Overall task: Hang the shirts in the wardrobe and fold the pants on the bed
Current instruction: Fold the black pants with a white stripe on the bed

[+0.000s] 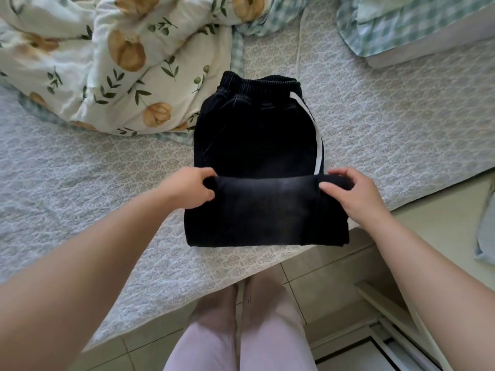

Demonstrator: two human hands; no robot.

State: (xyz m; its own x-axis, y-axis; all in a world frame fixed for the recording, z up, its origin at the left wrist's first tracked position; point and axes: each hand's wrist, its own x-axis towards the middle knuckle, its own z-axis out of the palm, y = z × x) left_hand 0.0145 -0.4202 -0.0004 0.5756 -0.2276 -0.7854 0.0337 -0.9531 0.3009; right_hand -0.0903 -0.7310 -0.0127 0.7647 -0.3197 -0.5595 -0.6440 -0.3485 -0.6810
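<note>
Black pants (257,145) with a white side stripe lie on the bed (80,170) near its front edge, waistband pointing away from me. Their lower part is folded up over the upper part into a thick fold. My left hand (190,187) grips the left end of that fold, fingers curled around it. My right hand (348,190) pinches the fold's right end between thumb and fingers. No shirts or wardrobe are in view.
A bunched floral duvet (112,62) lies at the back left of the bed. Green checked bedding (401,20) sits at the back right. The tiled floor (321,287) and my legs are below the bed edge, with white rails at the lower right.
</note>
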